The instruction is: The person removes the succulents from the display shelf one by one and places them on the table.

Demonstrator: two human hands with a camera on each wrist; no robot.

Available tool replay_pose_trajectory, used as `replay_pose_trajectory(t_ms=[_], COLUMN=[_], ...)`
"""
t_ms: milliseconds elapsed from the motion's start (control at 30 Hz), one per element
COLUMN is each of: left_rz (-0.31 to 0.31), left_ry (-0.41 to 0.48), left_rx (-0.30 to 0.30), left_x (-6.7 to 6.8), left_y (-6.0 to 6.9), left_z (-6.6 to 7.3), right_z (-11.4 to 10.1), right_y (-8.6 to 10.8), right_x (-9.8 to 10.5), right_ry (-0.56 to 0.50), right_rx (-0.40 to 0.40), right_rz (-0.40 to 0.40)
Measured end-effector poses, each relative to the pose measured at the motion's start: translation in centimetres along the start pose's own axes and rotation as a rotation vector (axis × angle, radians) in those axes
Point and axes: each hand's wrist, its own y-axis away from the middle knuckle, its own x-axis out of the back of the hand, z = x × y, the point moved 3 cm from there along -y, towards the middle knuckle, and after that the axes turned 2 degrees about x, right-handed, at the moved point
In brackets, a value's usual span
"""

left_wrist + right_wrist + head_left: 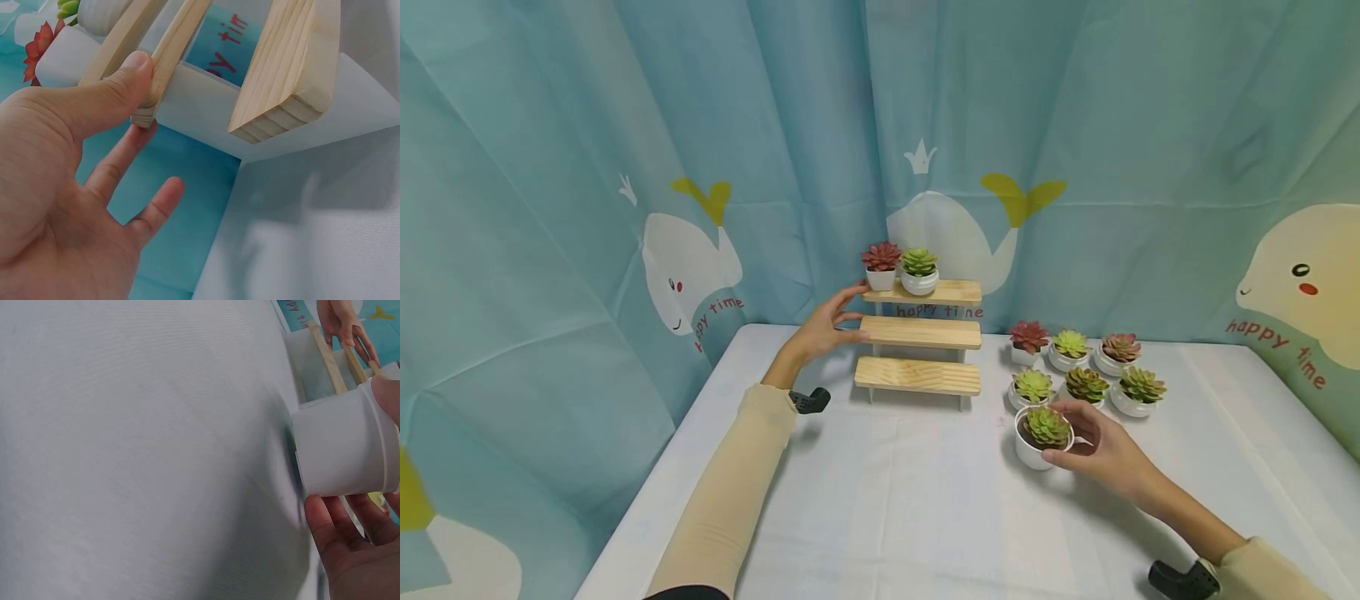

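My right hand grips a white cup-shaped pot with a green succulent, thumb on one side and fingers on the other. In the right wrist view the white pot looks held just above the tablecloth; its plant is hidden. My left hand holds the left end of a three-tier wooden stand. In the left wrist view the thumb lies against the middle plank and a fingertip touches its end from the other side. A red succulent and a green succulent stand in white pots on the top tier.
Several potted succulents stand in two rows right of the stand, among them a red one, a light green one and a reddish-green one. A white cloth covers the table. Blue whale-print curtains hang behind it.
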Motion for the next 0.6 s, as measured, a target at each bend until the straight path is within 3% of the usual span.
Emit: replay_pose_trajectory(t_ms=[600], left_rz=[0.001], left_ry=[0.007], left_rx=[0.002], left_x=[0.09], left_y=[-0.19], left_z=[-0.31], right_z=[0.6], right_y=[0.44], right_x=[-0.83], right_ry=[-0.006], right_rx=[0.06], right_rz=[-0.021])
